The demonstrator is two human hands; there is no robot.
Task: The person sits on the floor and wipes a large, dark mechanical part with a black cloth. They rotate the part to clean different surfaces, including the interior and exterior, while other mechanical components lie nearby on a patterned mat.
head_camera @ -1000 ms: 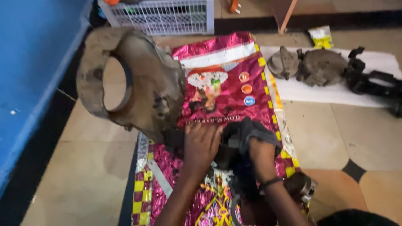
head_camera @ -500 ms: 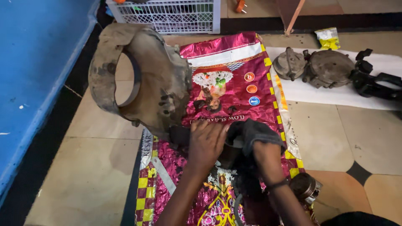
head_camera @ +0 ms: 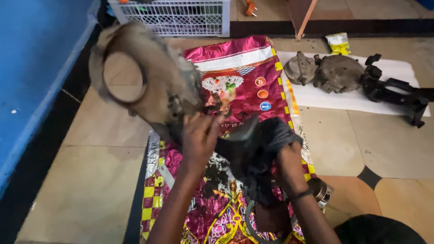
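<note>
A large, dirt-caked metal housing (head_camera: 153, 81) with a round opening is lifted above a magenta woven sack (head_camera: 239, 68) spread on the floor. My left hand (head_camera: 199, 140) grips the housing at its lower edge. My right hand (head_camera: 287, 165) holds a dark greasy rag (head_camera: 257, 144) bunched against the lower part of the housing. Dark grime is scattered on the sack under my hands.
A white sheet (head_camera: 343, 97) at right carries two grimy round metal parts (head_camera: 325, 70) and a black metal piece (head_camera: 393, 88). A white plastic crate (head_camera: 181, 16) stands at the back. A blue surface (head_camera: 31, 58) runs along the left. A small metal cylinder (head_camera: 321, 190) lies by my right wrist.
Both hands have lifted the housing slightly and shifted it rightward; the rag has moved up against its lower part.
</note>
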